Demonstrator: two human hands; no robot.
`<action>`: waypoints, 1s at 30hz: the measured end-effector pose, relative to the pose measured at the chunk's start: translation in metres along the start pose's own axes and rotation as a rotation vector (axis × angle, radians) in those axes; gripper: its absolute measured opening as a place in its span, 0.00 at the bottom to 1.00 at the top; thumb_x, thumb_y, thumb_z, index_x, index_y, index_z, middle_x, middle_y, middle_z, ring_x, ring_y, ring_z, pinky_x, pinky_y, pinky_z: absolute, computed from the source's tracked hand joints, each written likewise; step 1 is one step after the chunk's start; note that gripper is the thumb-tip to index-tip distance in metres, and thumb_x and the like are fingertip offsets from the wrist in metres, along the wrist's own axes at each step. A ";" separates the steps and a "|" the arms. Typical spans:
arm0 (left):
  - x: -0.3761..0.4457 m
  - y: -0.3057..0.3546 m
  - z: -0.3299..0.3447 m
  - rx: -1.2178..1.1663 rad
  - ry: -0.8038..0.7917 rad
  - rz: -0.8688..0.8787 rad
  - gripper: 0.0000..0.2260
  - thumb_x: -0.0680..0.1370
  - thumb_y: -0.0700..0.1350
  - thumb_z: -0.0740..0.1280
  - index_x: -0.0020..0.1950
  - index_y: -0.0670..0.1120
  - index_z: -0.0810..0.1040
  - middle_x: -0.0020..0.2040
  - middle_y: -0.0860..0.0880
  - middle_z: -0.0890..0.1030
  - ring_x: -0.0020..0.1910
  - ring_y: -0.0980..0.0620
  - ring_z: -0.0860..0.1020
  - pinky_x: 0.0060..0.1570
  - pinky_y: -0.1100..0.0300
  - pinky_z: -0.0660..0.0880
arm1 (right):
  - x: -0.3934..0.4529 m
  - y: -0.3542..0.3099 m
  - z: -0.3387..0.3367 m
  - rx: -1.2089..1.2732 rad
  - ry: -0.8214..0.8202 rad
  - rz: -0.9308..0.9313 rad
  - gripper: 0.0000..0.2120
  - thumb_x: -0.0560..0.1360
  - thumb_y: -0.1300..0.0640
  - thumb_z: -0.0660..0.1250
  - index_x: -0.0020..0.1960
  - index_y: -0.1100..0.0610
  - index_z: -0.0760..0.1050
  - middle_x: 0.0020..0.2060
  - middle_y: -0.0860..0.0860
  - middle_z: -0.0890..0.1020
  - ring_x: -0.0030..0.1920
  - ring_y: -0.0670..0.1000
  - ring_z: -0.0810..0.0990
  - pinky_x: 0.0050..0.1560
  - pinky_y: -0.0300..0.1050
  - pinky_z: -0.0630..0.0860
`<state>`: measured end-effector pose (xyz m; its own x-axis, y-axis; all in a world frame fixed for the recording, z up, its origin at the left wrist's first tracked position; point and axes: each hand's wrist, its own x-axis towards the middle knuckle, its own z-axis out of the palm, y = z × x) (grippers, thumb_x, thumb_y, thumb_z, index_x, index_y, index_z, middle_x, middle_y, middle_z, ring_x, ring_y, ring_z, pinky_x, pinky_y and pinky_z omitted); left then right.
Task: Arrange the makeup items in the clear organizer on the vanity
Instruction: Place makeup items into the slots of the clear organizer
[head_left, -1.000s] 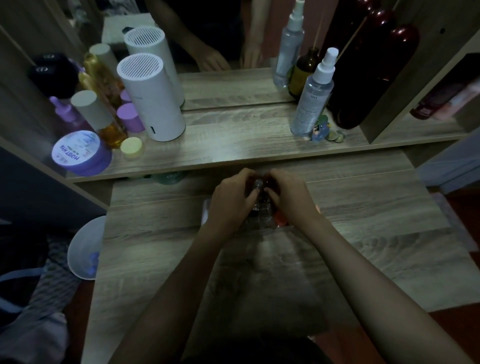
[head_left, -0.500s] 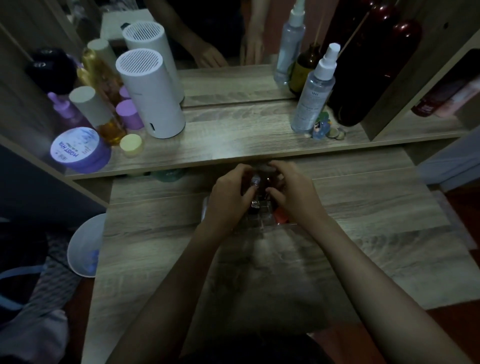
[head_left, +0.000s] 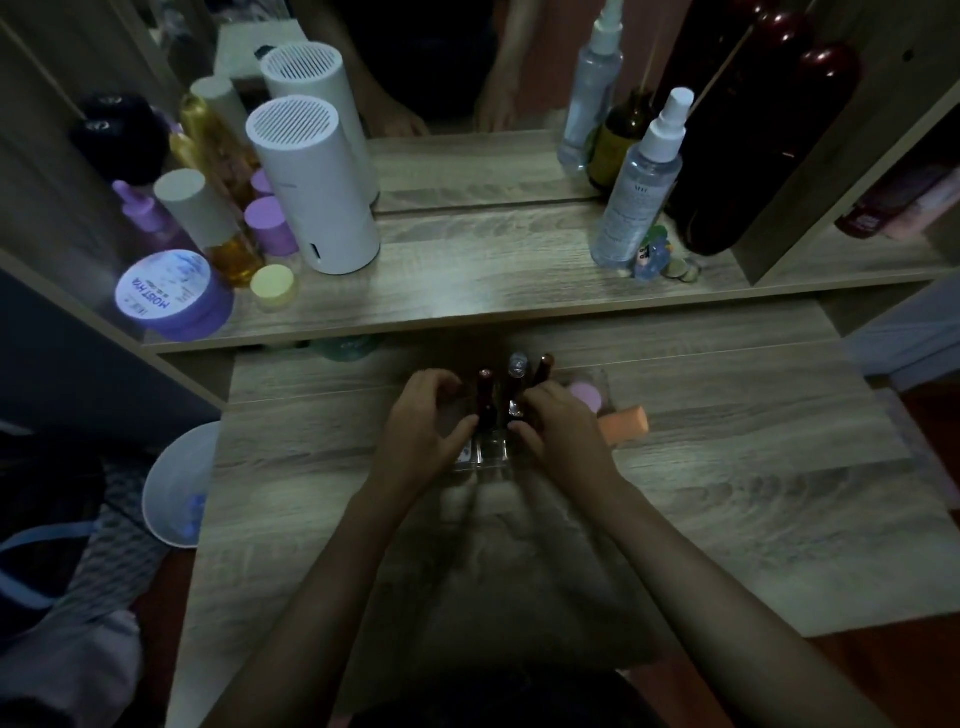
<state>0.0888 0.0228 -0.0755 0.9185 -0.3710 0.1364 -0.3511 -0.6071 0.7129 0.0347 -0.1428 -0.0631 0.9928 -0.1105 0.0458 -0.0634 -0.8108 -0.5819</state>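
Landmark is the clear organizer (head_left: 485, 449), sitting on the worktop (head_left: 727, 493) just in front of the raised shelf (head_left: 467, 306). Far left of it, off the worktop edge, a pale round bowl (head_left: 174, 488). Up-left on the shelf: purple jar (head_left: 174, 296), small yellow-lidded pot (head_left: 274, 285), white ribbed cylinder (head_left: 317, 192). Your left hand (head_left: 423, 428) is at the organizer's left side, fingers (head_left: 441, 382) curled loosely, thumb close to a dark red tube; cannot tell if it's actually touching or gripping anything. Three tubes stand upright in the organizer: dark red lipstick (head_left: 487, 397) on the left, silver-capped tube (head_left: 517, 384) in the middle, another dark red tube (head_left: 543, 369) to the right. Your right hand (head_left: 558, 423) is at the organizer's right side, fingers bent toward the middle tubes; too dark to tell if they're clamped on one. Just right of that hand, a pink round compact (head_left: 586, 397) inside a clear compartment, and an orange sponge (head_left: 623, 423) next to it, lying low; cannot tell if it's in or beside the organizer. Up-right on the shelf, a clear spray bottle (head_left: 641, 192).
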 end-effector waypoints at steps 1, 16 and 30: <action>-0.001 0.000 0.001 0.014 -0.010 0.015 0.16 0.69 0.42 0.73 0.54 0.40 0.75 0.51 0.43 0.77 0.49 0.51 0.76 0.48 0.64 0.72 | 0.001 0.000 0.000 -0.002 -0.004 -0.001 0.07 0.72 0.63 0.69 0.49 0.63 0.77 0.49 0.59 0.80 0.48 0.56 0.79 0.48 0.47 0.74; 0.002 0.015 0.007 0.067 -0.092 0.038 0.09 0.70 0.41 0.71 0.50 0.42 0.79 0.48 0.43 0.81 0.48 0.45 0.80 0.52 0.45 0.75 | 0.009 -0.003 -0.008 -0.007 -0.062 -0.058 0.08 0.71 0.67 0.68 0.49 0.63 0.79 0.46 0.60 0.82 0.47 0.57 0.80 0.48 0.48 0.75; 0.002 0.022 -0.002 0.005 -0.002 0.028 0.10 0.69 0.42 0.73 0.48 0.41 0.78 0.45 0.43 0.81 0.44 0.49 0.78 0.46 0.57 0.76 | 0.005 -0.006 -0.027 -0.029 0.014 -0.083 0.06 0.70 0.62 0.71 0.47 0.60 0.79 0.44 0.57 0.82 0.44 0.56 0.79 0.46 0.45 0.71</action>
<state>0.0830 0.0100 -0.0580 0.9080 -0.3894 0.1544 -0.3774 -0.6004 0.7051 0.0374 -0.1547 -0.0374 0.9933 -0.0504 0.1043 0.0156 -0.8339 -0.5517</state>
